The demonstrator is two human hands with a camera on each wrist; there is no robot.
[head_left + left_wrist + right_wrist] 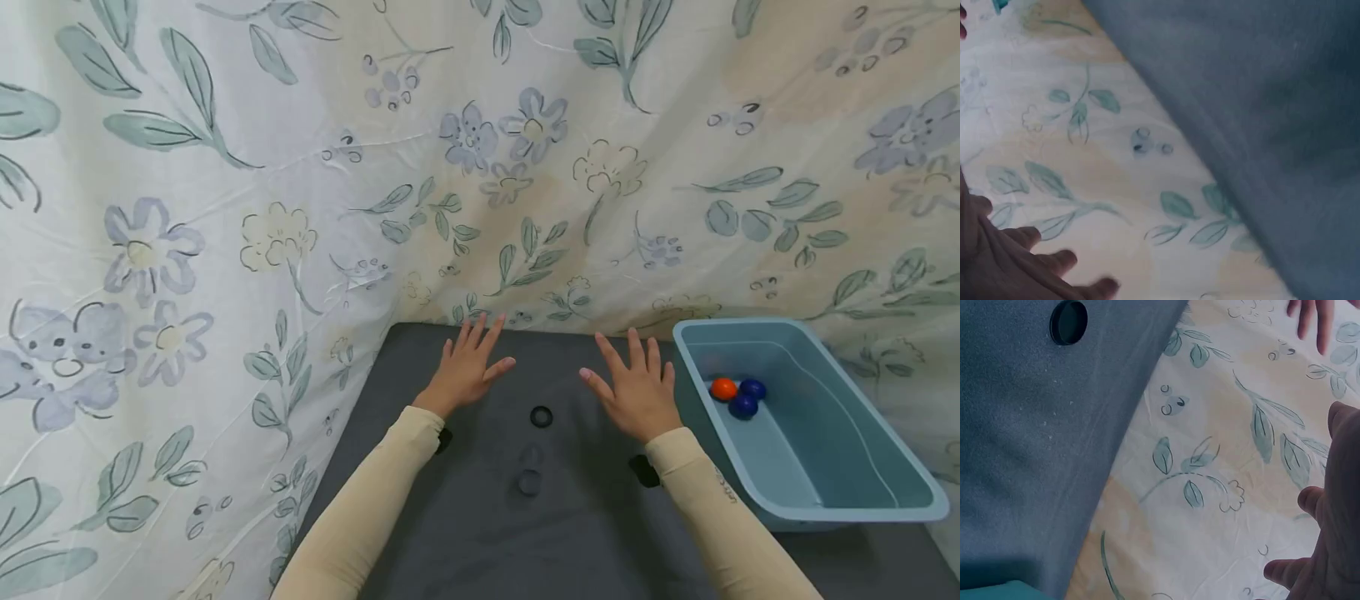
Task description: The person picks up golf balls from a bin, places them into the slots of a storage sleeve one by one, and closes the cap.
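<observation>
Both hands hover over a dark grey table, fingers spread and nothing in them. My left hand (467, 371) is at the left, its thumb pointing inward; in the left wrist view its fingers (1060, 262) show at the lower left. On the other side, my right hand (637, 387) mirrors it, beside the blue bin. A black ring-shaped lid or cap (541, 417) lies on the table between the hands; the right wrist view shows this round black piece (1069, 323) with a raised rim. Nearer me lies a faint, clear round thing (529, 482), its kind hard to tell.
A light blue plastic bin (817, 467) stands at the table's right side. Inside it are an orange ball (723, 389) and two dark blue balls (743, 407). A floral curtain (450, 208) hangs behind and left of the table (480, 533).
</observation>
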